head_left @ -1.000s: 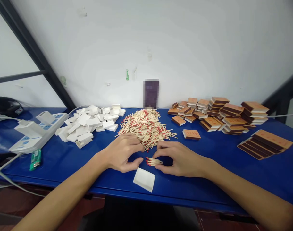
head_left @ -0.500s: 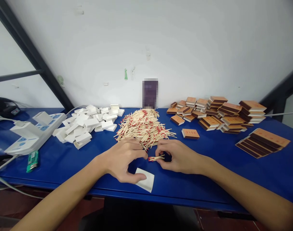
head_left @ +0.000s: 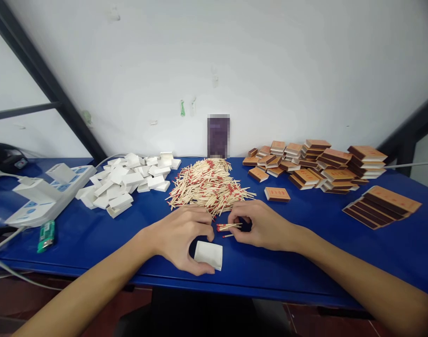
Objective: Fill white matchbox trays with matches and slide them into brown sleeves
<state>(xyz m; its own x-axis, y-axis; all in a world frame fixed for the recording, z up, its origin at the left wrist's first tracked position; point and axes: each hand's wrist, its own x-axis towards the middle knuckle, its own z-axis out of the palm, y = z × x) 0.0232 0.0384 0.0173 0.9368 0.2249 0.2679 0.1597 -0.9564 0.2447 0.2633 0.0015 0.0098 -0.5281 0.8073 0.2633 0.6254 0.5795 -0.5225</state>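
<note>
A white matchbox tray [head_left: 208, 255] lies near the table's front edge, its open side up. My left hand [head_left: 180, 238] curves around it from the left, thumb along the near edge and fingertips at the far edge. Between the thumb and fingers of my right hand [head_left: 258, 224] is a small bunch of matches [head_left: 225, 227], red heads pointing left. One match [head_left: 228, 236] sticks out below the bunch, apart from it. Right behind both hands rises a big heap of loose matches [head_left: 207, 185].
White trays [head_left: 121, 180] are piled at the left, beside a power strip [head_left: 52, 196] and a green packet [head_left: 46, 235]. Orange-brown matchbox sleeves [head_left: 305, 164] are stacked at the right. A single matchbox [head_left: 277, 194] and a slanted row of sleeves [head_left: 380, 208] lie nearer on the blue table [head_left: 298, 276].
The tray has turned to lie straighter and shifted slightly away from the front edge. My left thumb has moved from over the tray to its near edge. One match has separated below the right-hand bunch.
</note>
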